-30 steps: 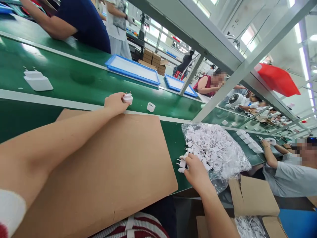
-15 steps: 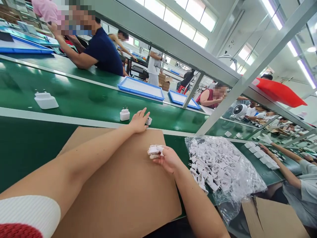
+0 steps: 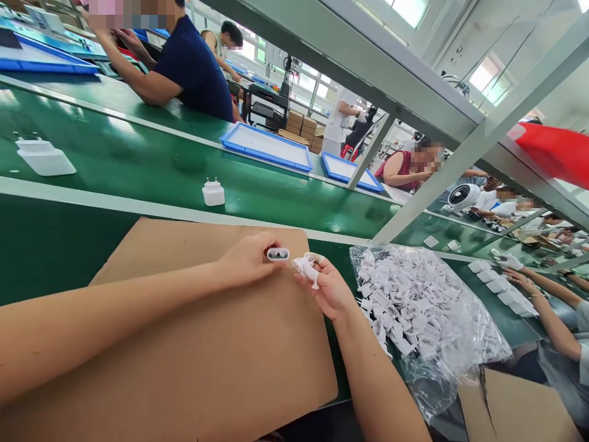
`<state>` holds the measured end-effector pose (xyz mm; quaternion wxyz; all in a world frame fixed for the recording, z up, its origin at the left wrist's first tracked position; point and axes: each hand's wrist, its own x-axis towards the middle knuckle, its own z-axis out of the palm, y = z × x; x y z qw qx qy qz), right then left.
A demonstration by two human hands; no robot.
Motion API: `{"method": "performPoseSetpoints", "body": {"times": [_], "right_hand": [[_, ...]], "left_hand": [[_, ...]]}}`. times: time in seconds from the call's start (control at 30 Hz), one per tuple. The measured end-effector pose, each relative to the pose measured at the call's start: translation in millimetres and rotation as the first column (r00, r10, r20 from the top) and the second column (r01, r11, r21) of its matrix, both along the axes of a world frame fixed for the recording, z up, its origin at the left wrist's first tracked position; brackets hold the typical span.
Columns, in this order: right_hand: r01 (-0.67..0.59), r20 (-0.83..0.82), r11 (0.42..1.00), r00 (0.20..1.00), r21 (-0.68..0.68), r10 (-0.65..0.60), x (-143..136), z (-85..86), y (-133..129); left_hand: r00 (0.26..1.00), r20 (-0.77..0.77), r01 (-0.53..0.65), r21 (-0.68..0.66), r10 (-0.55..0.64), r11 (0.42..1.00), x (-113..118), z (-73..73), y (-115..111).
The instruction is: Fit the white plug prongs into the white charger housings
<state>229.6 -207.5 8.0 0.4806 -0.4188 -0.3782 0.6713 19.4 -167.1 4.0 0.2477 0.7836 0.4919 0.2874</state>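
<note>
Over the cardboard sheet, my left hand is closed round a white charger housing, its open end facing me with metallic parts showing inside. Just to its right, my right hand grips a white plug cover between thumb and fingers; whether there is more than one piece in it I cannot tell. A small gap separates the two parts. A clear plastic bag full of white plug covers lies right of my right hand.
On the green conveyor belt stand two white chargers, one at far left and one nearer. Blue-rimmed trays line the far side. A slanted metal post rises at right. A co-worker's hands are beside white housings.
My left hand has come back from the belt with the charger housing, now over the cardboard. My right hand has turned the plug cover and moved slightly right. The chargers on the belt appear further left.
</note>
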Motion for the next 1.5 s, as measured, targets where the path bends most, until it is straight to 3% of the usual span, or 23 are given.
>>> {"method": "performPoseSetpoints", "body": {"times": [0.1, 0.2, 0.4, 0.5, 0.9, 1.1, 1.17, 1.27, 1.37, 1.5], "right_hand": [[0.094, 0.194, 0.985, 0.973, 0.144, -0.122, -6, -1.0, -4], [0.104, 0.395, 0.951, 0.892, 0.290, -0.218, -16, -3.8, -14], [-0.136, 0.580, 0.804, 0.761, 0.579, -0.290, -30, -8.9, -29], [-0.245, 0.643, 0.750, 0.706, 0.614, -0.296, -33, -9.4, -28], [-0.493, 0.767, 0.607, 0.536, 0.624, -0.353, -31, -4.0, -19], [-0.438, 0.787, 0.667, 0.464, 0.602, -0.406, -33, -8.6, -19], [-0.365, 0.773, 0.713, 0.498, 0.599, -0.394, -35, -14.1, -22], [-0.194, 0.703, 0.791, 0.610, 0.580, -0.366, -38, -24.6, -27], [-0.181, 0.704, 0.796, 0.603, 0.578, -0.375, -38, -30.9, -28], [-0.230, 0.750, 0.796, 0.549, 0.561, -0.370, -35, -31.2, -28]], "left_hand": [[0.998, 0.019, 0.055, -0.055, -0.054, 0.997, -1, -9.3, -37], [0.988, 0.145, 0.078, -0.109, -0.062, 0.991, -5, -22.9, -49], [0.949, 0.306, 0.145, -0.195, -0.080, 0.970, -11, -36.8, -44], [0.941, 0.326, 0.159, -0.175, -0.095, 0.972, -11, -37.0, -44], [0.930, 0.348, 0.185, -0.158, -0.121, 0.970, -13, -34.5, -44], [0.950, 0.292, 0.162, -0.165, -0.108, 0.973, -11, -28.8, -46], [0.961, 0.266, 0.119, -0.144, -0.077, 0.982, -8, -27.7, -48], [0.975, 0.211, 0.099, -0.105, -0.075, 0.989, -5, -31.1, -49], [0.977, 0.203, 0.078, -0.065, -0.063, 0.995, -6, -41.0, -50], [0.987, 0.155, 0.024, 0.168, -0.050, 0.985, -16, -54.0, -54]]}}
